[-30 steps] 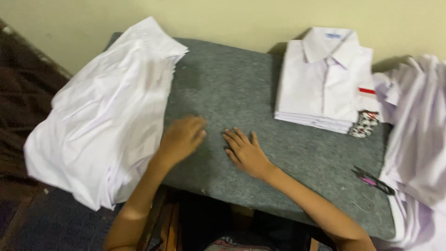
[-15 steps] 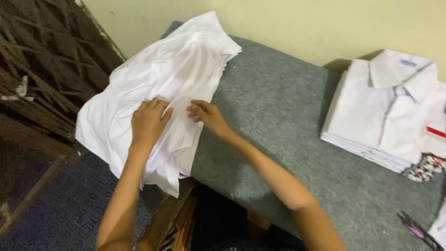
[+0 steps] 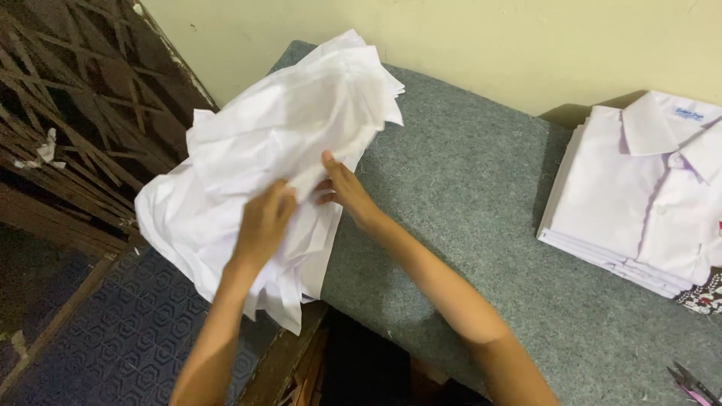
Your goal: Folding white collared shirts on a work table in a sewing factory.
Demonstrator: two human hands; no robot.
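Note:
A loose pile of white shirts (image 3: 226, 203) lies on the left end of a grey felt-covered table (image 3: 466, 188) and hangs over its edge. The top white shirt (image 3: 301, 120) is raised off the pile. My left hand (image 3: 263, 222) grips its near side. My right hand (image 3: 342, 184) holds its underside at the right edge, fingers tucked under the cloth.
A neat stack of folded white collared shirts (image 3: 647, 199) sits at the table's right. Pink-handled scissors (image 3: 696, 385) lie at the bottom right corner. A dark wooden lattice (image 3: 68, 128) and patterned blue floor (image 3: 113, 338) are to the left. A pale wall runs behind.
Both hands went from flat on the grey table to the pile on the left, then took hold of the top shirt and lifted it. The view swung left.

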